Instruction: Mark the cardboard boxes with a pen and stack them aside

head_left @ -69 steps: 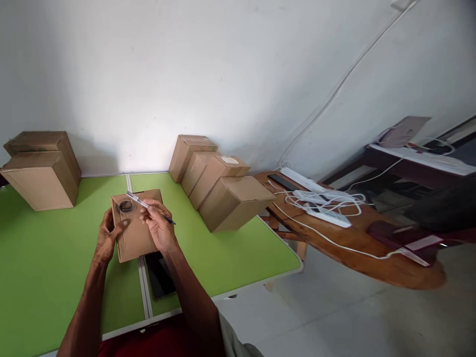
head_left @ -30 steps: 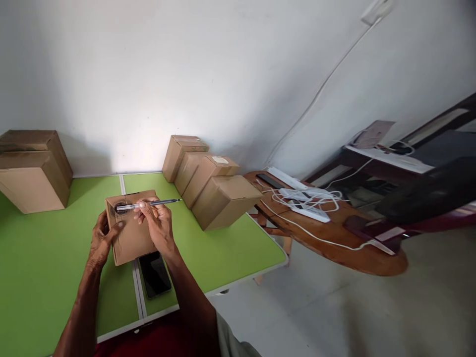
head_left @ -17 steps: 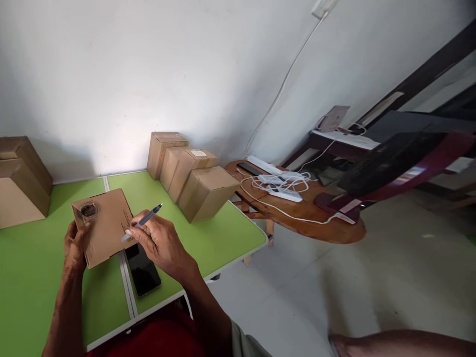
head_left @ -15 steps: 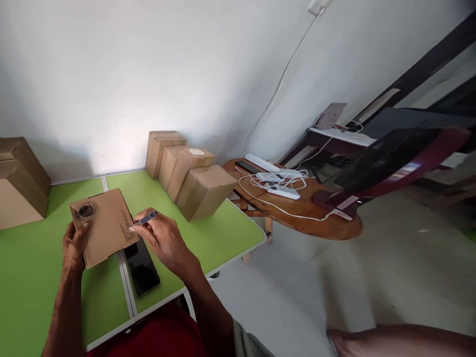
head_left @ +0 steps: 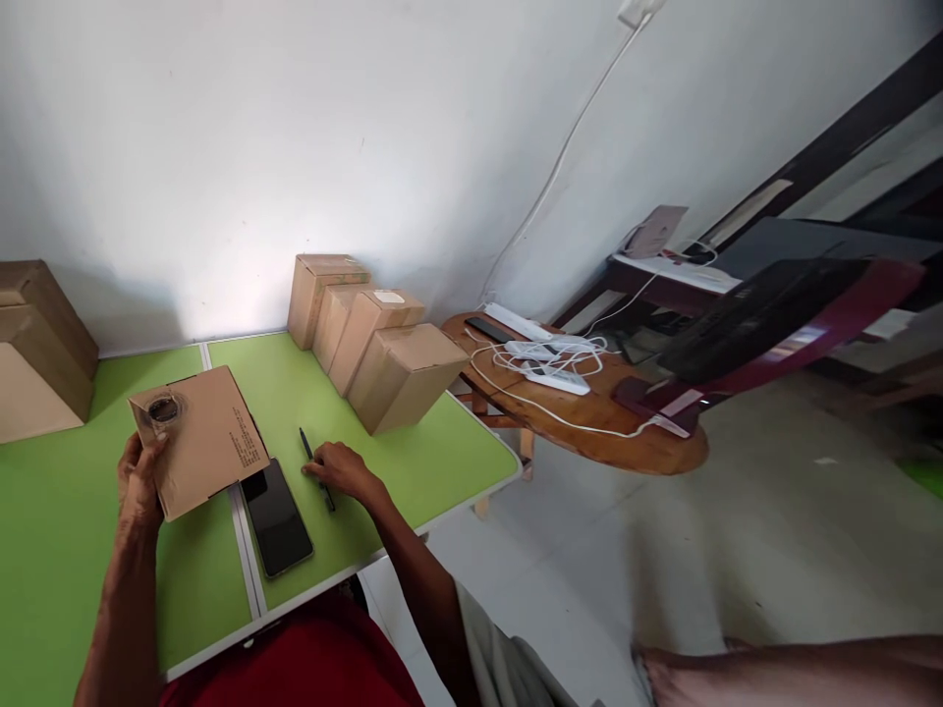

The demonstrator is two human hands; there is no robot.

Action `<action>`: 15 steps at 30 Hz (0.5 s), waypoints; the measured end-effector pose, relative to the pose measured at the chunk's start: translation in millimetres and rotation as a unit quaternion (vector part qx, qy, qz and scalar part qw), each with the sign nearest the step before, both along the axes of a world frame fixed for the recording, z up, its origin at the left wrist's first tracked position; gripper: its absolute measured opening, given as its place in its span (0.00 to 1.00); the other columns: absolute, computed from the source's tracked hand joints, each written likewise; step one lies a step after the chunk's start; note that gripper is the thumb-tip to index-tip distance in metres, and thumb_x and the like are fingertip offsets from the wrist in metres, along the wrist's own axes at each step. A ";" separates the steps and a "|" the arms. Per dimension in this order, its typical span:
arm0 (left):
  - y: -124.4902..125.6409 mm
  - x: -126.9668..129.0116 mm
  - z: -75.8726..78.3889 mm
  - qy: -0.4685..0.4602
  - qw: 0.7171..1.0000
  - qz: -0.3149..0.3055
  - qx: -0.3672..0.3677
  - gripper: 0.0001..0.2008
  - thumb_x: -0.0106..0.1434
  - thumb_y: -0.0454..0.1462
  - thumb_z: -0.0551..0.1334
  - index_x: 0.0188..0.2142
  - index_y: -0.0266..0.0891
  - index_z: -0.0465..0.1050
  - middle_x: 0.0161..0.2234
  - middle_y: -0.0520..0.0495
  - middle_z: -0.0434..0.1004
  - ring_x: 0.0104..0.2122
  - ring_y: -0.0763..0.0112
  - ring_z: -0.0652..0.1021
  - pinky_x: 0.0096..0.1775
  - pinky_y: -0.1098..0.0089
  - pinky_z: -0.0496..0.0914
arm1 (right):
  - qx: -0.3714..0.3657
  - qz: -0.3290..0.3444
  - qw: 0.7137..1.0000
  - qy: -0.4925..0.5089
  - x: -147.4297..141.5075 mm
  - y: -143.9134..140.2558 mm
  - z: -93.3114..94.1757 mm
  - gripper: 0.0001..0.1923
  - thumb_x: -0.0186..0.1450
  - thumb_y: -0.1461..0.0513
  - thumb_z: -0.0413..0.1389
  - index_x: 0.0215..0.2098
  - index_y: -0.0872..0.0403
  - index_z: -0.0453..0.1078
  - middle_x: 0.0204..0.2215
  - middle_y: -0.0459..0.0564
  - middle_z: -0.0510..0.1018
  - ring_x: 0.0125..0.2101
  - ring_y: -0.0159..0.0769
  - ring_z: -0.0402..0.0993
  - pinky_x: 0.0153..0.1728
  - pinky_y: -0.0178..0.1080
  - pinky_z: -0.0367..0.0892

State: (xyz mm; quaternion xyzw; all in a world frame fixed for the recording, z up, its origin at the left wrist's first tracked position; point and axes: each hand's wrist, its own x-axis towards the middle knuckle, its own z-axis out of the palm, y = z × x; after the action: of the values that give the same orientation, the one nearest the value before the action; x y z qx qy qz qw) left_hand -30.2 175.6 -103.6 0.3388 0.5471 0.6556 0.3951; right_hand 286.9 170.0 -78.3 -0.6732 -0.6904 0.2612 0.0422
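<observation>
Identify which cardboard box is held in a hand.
The flat box with a tape roll on it, gripped by the left hand; the others stand untouched by the wall.

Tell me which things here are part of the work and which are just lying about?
In hand:
- cardboard box, held by left hand
- pen, under right hand

Lying about:
- phone
- row of boxes
- power strips

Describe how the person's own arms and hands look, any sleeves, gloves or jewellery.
Both forearms are bare, with no sleeves reaching them. The left hand and right hand wear no gloves, and no rings, watch or bracelet show. A dark red garment shows at the bottom edge of the view.
</observation>
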 end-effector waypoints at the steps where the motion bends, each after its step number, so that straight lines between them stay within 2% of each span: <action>1: 0.3 -1.0 0.3 -0.004 1.000 0.007 -0.005 0.32 0.50 0.53 0.76 0.51 0.41 0.78 0.38 0.47 0.86 0.36 0.55 0.84 0.36 0.58 0.83 | -0.006 -0.004 1.000 -0.010 -2.7 -1.9 -1.9 0.21 0.75 0.57 0.67 0.24 0.54 0.75 0.33 0.56 0.86 0.37 0.42 0.82 0.34 0.38 0.56; 4: 0.8 -3.0 2.2 -0.016 0.999 0.029 -0.016 0.33 0.47 0.53 0.76 0.50 0.43 0.78 0.39 0.47 0.86 0.39 0.52 0.85 0.39 0.56 0.84 | -0.009 -0.022 0.999 -0.034 -5.6 -8.6 -0.4 0.17 0.78 0.55 0.65 0.32 0.55 0.81 0.39 0.60 0.89 0.43 0.47 0.85 0.36 0.39 0.60; 6: 0.9 -3.5 3.1 -0.017 0.999 0.036 -0.015 0.32 0.46 0.52 0.76 0.49 0.45 0.78 0.40 0.46 0.85 0.40 0.51 0.85 0.40 0.56 0.84 | 0.002 -0.035 0.998 -0.047 -5.5 -15.9 4.6 0.13 0.79 0.55 0.64 0.42 0.56 0.82 0.45 0.63 0.89 0.48 0.51 0.86 0.40 0.41 0.63; 8: 1.2 -3.6 3.0 -0.016 0.999 0.036 -0.010 0.31 0.46 0.52 0.76 0.48 0.46 0.78 0.41 0.46 0.85 0.41 0.51 0.85 0.40 0.57 0.84 | 0.021 -0.044 0.997 -0.054 -8.2 -28.0 9.0 0.13 0.81 0.54 0.61 0.52 0.56 0.81 0.51 0.65 0.89 0.52 0.53 0.85 0.44 0.42 0.66; 11: 1.7 -4.0 1.4 -0.016 0.999 0.038 -0.001 0.31 0.46 0.52 0.76 0.48 0.47 0.78 0.43 0.46 0.85 0.43 0.51 0.85 0.40 0.58 0.83 | 0.020 -0.026 0.999 -0.030 -23.9 -54.5 7.0 0.22 0.79 0.45 0.64 0.56 0.54 0.78 0.52 0.65 0.88 0.52 0.54 0.86 0.46 0.43 0.70; 13: 2.0 -4.6 0.4 -0.016 0.999 0.041 0.002 0.31 0.45 0.52 0.76 0.48 0.47 0.78 0.43 0.46 0.85 0.43 0.51 0.84 0.40 0.59 0.83 | 0.005 -0.009 1.000 -0.002 -41.5 -72.5 -0.7 0.32 0.69 0.39 0.72 0.56 0.54 0.77 0.54 0.67 0.87 0.54 0.57 0.85 0.48 0.45 0.74; 15: 2.0 -5.6 -0.1 -0.018 0.999 0.041 0.004 0.31 0.45 0.52 0.76 0.48 0.46 0.78 0.44 0.46 0.85 0.43 0.52 0.84 0.40 0.59 0.82 | -0.007 -0.017 1.000 0.016 -59.7 -85.1 -9.9 0.42 0.58 0.41 0.80 0.58 0.56 0.76 0.59 0.71 0.83 0.59 0.62 0.82 0.54 0.49 0.76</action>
State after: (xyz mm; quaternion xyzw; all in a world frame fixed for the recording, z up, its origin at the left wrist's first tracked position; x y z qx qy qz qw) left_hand -35.7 177.6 -103.7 0.3055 0.5507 0.6797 0.3760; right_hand 227.2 84.9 -88.2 -0.6808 -0.6764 0.2762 0.0531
